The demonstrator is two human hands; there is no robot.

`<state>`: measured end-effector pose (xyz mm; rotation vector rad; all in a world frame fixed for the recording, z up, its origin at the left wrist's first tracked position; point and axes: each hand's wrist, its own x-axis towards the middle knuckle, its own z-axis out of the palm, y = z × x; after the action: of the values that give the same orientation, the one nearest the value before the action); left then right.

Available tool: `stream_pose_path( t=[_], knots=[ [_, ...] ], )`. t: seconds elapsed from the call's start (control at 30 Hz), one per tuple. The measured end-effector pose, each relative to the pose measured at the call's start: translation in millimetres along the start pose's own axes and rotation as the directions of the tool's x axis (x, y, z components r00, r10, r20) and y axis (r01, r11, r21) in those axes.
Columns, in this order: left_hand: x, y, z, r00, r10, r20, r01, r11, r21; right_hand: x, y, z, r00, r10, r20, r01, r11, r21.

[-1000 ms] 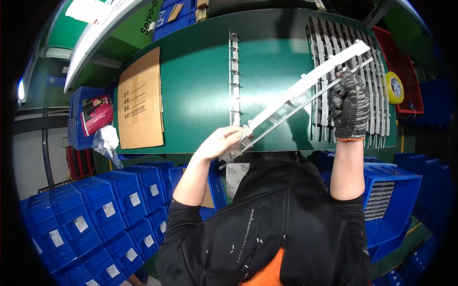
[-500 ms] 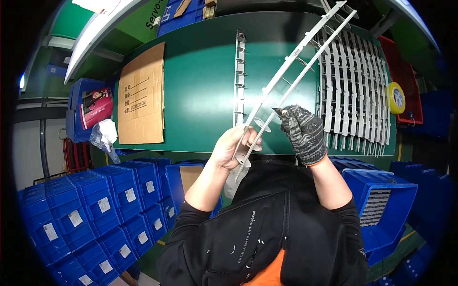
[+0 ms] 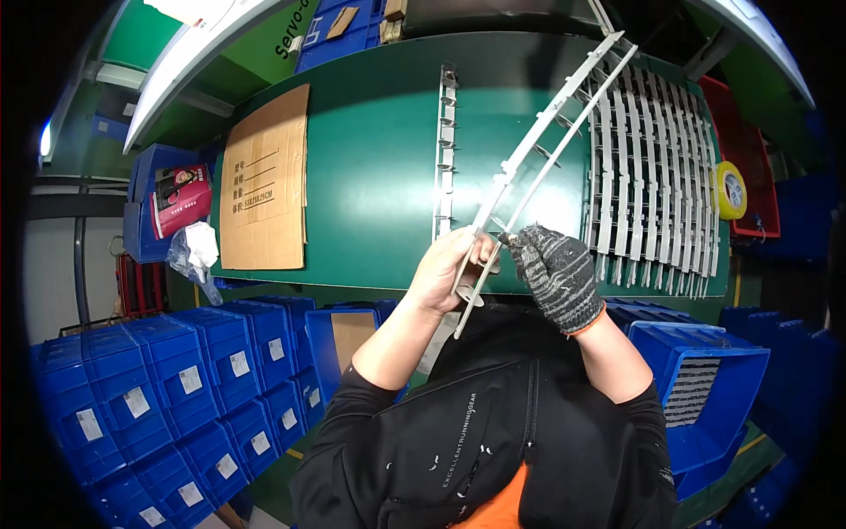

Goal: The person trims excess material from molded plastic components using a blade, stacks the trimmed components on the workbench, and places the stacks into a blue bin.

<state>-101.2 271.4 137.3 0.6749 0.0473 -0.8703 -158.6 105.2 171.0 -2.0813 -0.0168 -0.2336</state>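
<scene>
My bare left hand (image 3: 445, 271) is closed round the near end of a long pale-grey plastic strip (image 3: 536, 134), which has two parallel rails joined by small crosspieces. The strip slants up and away to the right over the green table. My right hand (image 3: 560, 278), in a dark grey striped knit glove, is closed on a small dark pointed tool (image 3: 505, 238). The tool's tip is at the rails just above my left fingers; most of it is hidden in the glove. A similar strip (image 3: 445, 150) lies lengthwise on the table beyond my left hand.
Several matching strips (image 3: 652, 167) lie side by side at the table's right. A yellow tape roll (image 3: 730, 190) and a red bin (image 3: 749, 141) are beyond them. Flat cardboard (image 3: 263, 189) lies at left. Blue crates (image 3: 189, 361) stand at lower left, another crate (image 3: 727, 375) at lower right.
The strip and my left hand have shifted slightly right and nearer me. My right hand has come down a little, and the tool tip is now closer to my left fingers.
</scene>
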Motion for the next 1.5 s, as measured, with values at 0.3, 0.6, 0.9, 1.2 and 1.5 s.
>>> stream_pose_path(
  t=[0.3, 0.6, 0.9, 1.2, 1.5],
  knots=[
    [2.2, -6.2, 7.1, 0.959, 0.284, -0.006, -0.248, 0.847, 0.471, -2.7, 2.9, 5.7, 1.0, -0.015, -0.017, 0.011, 0.972, -0.236],
    [2.6, -15.5, 3.4, 0.944, 0.317, -0.087, -0.202, 0.768, 0.608, -7.4, 26.4, 10.6, 0.98, -0.166, 0.112, 0.187, 0.956, -0.225],
    [8.9, -46.9, -21.8, 0.796, 0.6, 0.084, -0.083, -0.028, 0.996, 2.1, 45.2, 20.5, 0.844, 0.467, 0.266, -0.486, 0.453, 0.747],
    [4.8, -42.8, -32.0, 0.778, 0.611, 0.147, 0.089, -0.338, 0.937, 5.6, 86.9, 62.6, 0.874, 0.485, -0.023, -0.484, 0.866, -0.128],
    [31.9, -9.2, -116.2, 0.81, 0.433, -0.394, 0.231, 0.382, 0.895, 4.6, 115.9, 77.0, 0.923, 0.381, -0.05, -0.383, 0.922, -0.048]
  ],
)
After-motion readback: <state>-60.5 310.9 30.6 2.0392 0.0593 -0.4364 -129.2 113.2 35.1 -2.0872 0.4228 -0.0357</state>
